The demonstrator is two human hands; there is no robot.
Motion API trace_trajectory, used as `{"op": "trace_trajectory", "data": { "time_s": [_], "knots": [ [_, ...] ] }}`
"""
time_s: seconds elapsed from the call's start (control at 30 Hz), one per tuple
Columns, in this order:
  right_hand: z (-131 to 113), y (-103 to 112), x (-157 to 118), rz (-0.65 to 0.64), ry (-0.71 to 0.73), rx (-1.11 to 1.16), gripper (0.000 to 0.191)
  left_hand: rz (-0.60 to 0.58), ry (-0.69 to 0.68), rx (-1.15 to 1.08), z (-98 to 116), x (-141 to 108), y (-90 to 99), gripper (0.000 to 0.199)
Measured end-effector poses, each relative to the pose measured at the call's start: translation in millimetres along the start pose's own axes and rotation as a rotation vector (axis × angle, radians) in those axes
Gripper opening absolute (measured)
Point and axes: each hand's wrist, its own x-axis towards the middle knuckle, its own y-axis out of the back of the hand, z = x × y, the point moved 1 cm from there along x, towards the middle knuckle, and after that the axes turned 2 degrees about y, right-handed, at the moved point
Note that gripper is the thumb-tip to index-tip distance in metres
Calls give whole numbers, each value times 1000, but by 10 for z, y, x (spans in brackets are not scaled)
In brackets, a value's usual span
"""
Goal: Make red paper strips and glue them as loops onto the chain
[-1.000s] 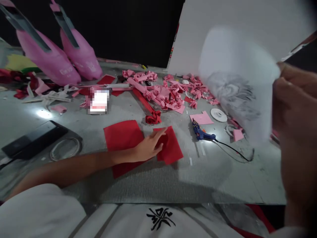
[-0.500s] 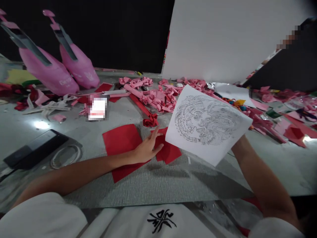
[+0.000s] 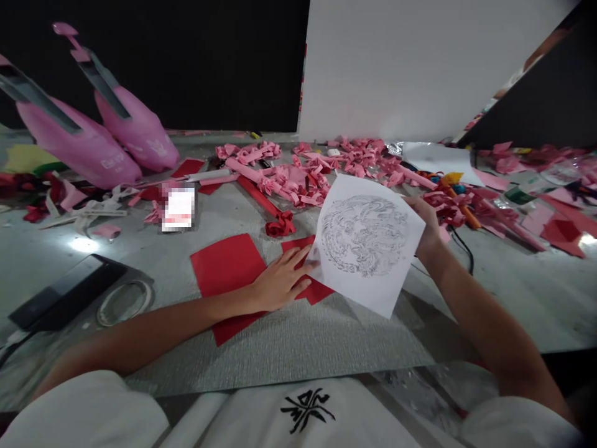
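A white sheet of paper (image 3: 364, 236) with a round, finely drawn line pattern is raised at a tilt over the table. My right hand (image 3: 425, 227) grips its right edge, with some of the fingers hidden behind the sheet. My left hand (image 3: 282, 280) lies flat with its fingers spread, across the smaller red paper pieces (image 3: 321, 291). The fingertips reach the left edge of the white sheet. Left of that hand, a larger red sheet (image 3: 228, 264) lies on the table, partly under my wrist.
Pink paper curls (image 3: 303, 177) heap along the back. Two pink bottles (image 3: 140, 140) stand at the left, above a black phone-like device (image 3: 68, 289) and a clear tape roll (image 3: 125, 303). A red paper flower (image 3: 280, 224) lies behind my left hand. Markers and scraps cover the right side.
The drawn sheet has moved left and tilted, and my right hand has come into view at its edge. My left hand has flattened onto the red paper.
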Motion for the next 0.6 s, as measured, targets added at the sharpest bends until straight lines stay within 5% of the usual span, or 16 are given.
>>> {"op": "trace_trajectory", "data": {
  "time_s": [0.3,0.6],
  "knots": [
    [477,523,175,52,-152,-160,22,99,56,43,-17,-35,-71,42],
    [525,409,134,68,-60,-307,31,153,91,5,9,-29,-44,27]
  ]
}}
